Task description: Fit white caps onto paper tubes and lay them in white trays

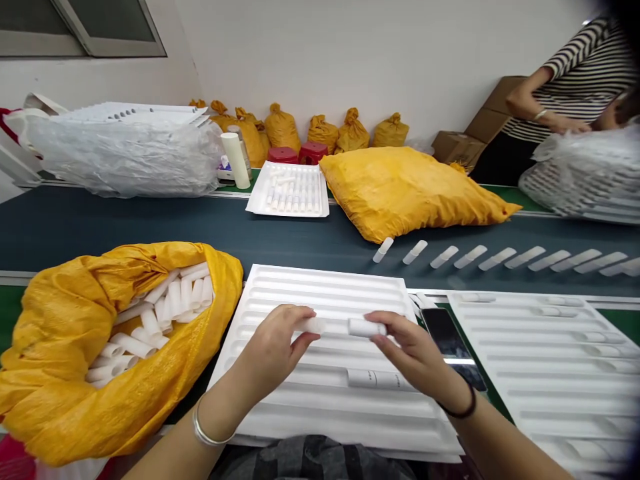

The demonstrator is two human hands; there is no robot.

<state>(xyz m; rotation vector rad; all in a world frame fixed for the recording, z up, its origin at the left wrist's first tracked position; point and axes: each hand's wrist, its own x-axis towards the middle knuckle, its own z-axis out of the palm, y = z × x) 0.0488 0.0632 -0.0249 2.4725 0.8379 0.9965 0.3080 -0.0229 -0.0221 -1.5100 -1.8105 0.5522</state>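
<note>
My left hand (280, 340) pinches a short translucent white cap (313, 325) over the middle of a white ridged tray (320, 275). Facing it, a small gap away, a white tube (363, 327) is held by its right end in the thumb and fingers of my right hand (410, 350). A white tube with dark print (377, 379) lies in a groove of the tray, just below my right hand. At the left, an open yellow sack (45, 333) holds a heap of white tubes (173, 300).
Behind the tray runs a dark conveyor belt (175, 223) with a row of tubes (470, 257) and a yellow sack (410, 187). A phone (445, 333) and a second tray (520, 373) are at the right. Across the belt, a person (590, 87) handles a plastic-wrapped stack.
</note>
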